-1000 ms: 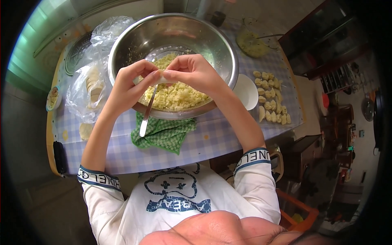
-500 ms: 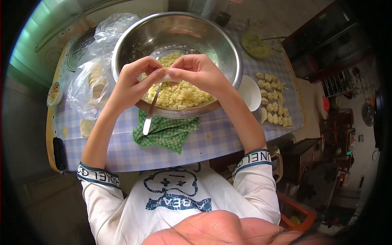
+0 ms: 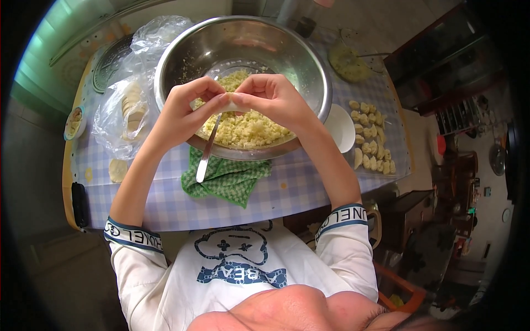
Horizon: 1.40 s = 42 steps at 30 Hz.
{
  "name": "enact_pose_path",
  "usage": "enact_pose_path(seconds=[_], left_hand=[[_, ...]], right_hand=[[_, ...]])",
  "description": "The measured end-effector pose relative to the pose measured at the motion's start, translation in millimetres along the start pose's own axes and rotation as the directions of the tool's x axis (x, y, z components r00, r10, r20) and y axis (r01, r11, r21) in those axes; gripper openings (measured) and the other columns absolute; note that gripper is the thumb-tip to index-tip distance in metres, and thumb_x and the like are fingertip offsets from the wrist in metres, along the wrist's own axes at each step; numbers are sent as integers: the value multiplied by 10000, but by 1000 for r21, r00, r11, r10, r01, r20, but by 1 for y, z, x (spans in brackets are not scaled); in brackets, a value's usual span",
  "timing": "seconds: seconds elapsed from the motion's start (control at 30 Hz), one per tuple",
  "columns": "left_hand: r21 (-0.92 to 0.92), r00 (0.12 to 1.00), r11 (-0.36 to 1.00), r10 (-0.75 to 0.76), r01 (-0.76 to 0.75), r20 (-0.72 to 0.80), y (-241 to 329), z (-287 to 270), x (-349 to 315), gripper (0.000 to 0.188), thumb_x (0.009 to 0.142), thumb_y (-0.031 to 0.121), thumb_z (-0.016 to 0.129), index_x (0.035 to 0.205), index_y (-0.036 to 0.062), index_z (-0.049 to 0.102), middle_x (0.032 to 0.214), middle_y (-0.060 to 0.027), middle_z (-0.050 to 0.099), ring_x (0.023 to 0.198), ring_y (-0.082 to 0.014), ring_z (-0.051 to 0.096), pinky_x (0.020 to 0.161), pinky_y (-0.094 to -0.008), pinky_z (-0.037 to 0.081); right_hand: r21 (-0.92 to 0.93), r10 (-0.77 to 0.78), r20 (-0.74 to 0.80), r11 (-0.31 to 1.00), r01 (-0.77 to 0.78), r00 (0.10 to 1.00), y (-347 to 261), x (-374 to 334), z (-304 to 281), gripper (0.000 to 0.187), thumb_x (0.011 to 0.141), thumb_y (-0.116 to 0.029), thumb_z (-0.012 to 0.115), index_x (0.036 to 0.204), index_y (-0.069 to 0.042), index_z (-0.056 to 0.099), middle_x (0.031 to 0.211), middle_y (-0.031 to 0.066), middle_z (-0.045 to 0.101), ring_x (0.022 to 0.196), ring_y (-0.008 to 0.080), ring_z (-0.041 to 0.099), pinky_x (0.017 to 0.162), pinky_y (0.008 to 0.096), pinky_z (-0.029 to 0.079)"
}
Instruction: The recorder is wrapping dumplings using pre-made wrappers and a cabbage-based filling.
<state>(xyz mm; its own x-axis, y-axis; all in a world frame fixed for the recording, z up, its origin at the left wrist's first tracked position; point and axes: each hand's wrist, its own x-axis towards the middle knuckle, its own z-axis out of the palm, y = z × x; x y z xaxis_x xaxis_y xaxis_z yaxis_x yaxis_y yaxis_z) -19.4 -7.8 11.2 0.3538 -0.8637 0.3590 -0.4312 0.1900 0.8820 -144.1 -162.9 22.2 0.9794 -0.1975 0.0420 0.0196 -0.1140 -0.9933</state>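
Over a large steel bowl (image 3: 309, 60), my left hand (image 3: 190, 105) and my right hand (image 3: 270, 99) meet with thumbs and fingertips closed. Pinched between them is a pale dumpling (image 3: 233, 102), mostly hidden by my fingers. Chopped yellow-green filling (image 3: 254, 131) lies in the bowl below. A metal spoon (image 3: 205, 160) leans across the bowl's near rim, its handle pointing toward me. Under that rim sits a crumpled green checked cloth (image 3: 232, 179).
Left of the bowl, a clear plastic bag (image 3: 107, 124) holds stacked round wrappers (image 3: 132, 107); one loose wrapper (image 3: 117, 170) lies nearer. At right are a white bowl (image 3: 341, 129), rows of finished dumplings (image 3: 371, 138) and a glass bowl (image 3: 348, 60). A black case (image 3: 80, 205) rests at the left edge.
My hands have shifted very slightly right in view, along with the bowl and table. Both still pinch the dumpling, and their fingertips sit a little farther apart.
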Motion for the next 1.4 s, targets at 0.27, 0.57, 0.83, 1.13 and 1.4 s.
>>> enact_pose_path(seconds=[0.27,0.57,0.83,1.13,1.4], left_hand=[[-6,1000,1000,6,-6,-15,0,1,-1,154,841,115,611,838,-35,576,722,-40,583,705,-82,547,644,-228,443],[-13,1000,1000,10,-10,-19,-3,0,0,166,842,128,611,831,-34,577,719,-39,584,704,-83,548,642,-227,443],[9,999,999,31,-31,-10,-3,-1,0,164,837,133,614,820,-25,578,707,-44,588,687,-89,555,636,-231,450],[-7,999,1000,30,-30,-16,-3,-1,0,162,838,127,614,823,-30,578,716,-47,590,693,-90,555,636,-232,449],[-11,999,1000,16,-17,-34,-4,0,-1,165,839,129,616,830,-32,578,725,-41,588,703,-87,547,645,-229,444]], right_hand=[[-55,32,-10,998,-33,999,-3,-1,-1,175,826,-146,640,875,20,616,802,56,643,762,104,610,699,226,481],[-44,-14,-47,999,12,999,0,0,1,198,810,-170,660,834,23,624,753,69,648,711,104,620,655,223,487],[-48,12,-31,999,-14,999,-4,-1,0,191,808,-159,664,843,22,616,776,70,648,740,109,622,678,224,490],[-57,13,-60,998,-16,998,-4,-1,1,211,799,-175,676,830,25,618,765,83,654,725,119,631,667,233,496],[-80,44,-70,996,-49,997,-5,0,2,202,797,-173,679,817,17,611,757,80,652,717,120,636,647,229,499]])
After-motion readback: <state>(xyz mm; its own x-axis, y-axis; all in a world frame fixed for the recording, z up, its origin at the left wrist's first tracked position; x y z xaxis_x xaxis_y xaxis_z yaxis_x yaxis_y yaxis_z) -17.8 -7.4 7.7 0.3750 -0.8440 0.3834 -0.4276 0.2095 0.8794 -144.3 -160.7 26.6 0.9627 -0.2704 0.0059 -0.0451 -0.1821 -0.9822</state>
